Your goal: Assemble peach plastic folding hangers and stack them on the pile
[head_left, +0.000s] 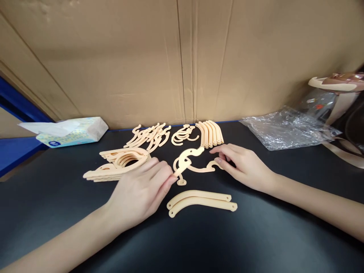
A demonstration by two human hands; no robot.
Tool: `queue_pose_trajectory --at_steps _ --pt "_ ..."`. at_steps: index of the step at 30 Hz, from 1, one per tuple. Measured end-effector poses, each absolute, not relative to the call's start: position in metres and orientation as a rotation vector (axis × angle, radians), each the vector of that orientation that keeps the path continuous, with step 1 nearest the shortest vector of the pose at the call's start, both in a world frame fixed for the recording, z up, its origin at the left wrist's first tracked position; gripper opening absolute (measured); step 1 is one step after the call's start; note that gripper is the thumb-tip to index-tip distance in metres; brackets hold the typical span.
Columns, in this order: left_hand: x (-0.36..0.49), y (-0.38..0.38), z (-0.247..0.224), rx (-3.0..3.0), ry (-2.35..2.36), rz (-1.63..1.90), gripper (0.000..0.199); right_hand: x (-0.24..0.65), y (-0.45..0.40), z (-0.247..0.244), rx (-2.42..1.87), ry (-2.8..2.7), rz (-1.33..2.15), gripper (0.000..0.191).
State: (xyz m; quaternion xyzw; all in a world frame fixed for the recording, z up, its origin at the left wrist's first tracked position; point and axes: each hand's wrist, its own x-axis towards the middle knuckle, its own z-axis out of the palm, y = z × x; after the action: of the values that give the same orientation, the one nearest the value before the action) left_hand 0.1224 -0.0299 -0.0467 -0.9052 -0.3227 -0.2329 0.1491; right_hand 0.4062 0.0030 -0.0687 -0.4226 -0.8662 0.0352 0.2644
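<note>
Fingers of left hand [145,185] pinch a hooked piece [184,156] by one end over the counter's [270,235] middle; right hand [246,165] loosely curled at a curved piece [202,170], grip unclear. End-only hold could let hooked piece twist free.

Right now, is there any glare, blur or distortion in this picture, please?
Head view, all remarks: bright glints on the plastic bag; faint sheen on the black tabletop; the pale piece in the left hand looks fairly sharp; outer edges seem stretched, as by a wide lens.
</note>
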Motion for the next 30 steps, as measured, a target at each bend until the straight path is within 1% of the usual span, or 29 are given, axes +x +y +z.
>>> queue_pose_trajectory --at_steps 3,7,11,14,16,21,25,27,30 --pt "0.123 -0.025 -0.054 -2.768 -0.91 -0.665 0.024 0.407 0.002 -0.068 -1.018 -2.22 0.037 0.018" --pt "0.123 -0.023 -0.056 -2.884 -0.898 -0.677 0.023 0.407 -0.003 -0.067 -0.774 -2.254 -0.17 0.014" --pt "0.123 -0.023 -0.056 -2.962 -0.843 -0.666 0.023 0.407 -0.009 -0.065 -0.608 -2.329 -0.436 0.017" --pt "0.124 -0.023 -0.055 -3.024 -0.818 -0.631 0.022 0.407 -0.012 -0.063 -0.549 -2.373 -0.527 0.023" --pt "0.124 -0.023 -0.055 -3.055 -0.782 -0.608 0.024 0.406 -0.012 -0.062 -0.536 -2.381 -0.547 0.024" --pt "0.125 -0.025 -0.054 -3.058 -0.683 -0.564 0.03 0.404 -0.013 -0.06 -0.485 -2.362 -0.535 0.009" --pt "0.125 -0.025 -0.054 -3.045 -0.678 -0.575 0.031 0.404 -0.014 -0.061 -0.464 -2.368 -0.53 0.009" --pt "0.124 -0.025 -0.054 -3.036 -0.687 -0.607 0.03 0.404 -0.013 -0.061 -0.485 -2.371 -0.497 0.006" --pt "0.123 -0.025 -0.055 -3.0 -0.772 -0.712 0.022 0.404 -0.011 -0.062 -0.567 -2.351 -0.398 0.004"
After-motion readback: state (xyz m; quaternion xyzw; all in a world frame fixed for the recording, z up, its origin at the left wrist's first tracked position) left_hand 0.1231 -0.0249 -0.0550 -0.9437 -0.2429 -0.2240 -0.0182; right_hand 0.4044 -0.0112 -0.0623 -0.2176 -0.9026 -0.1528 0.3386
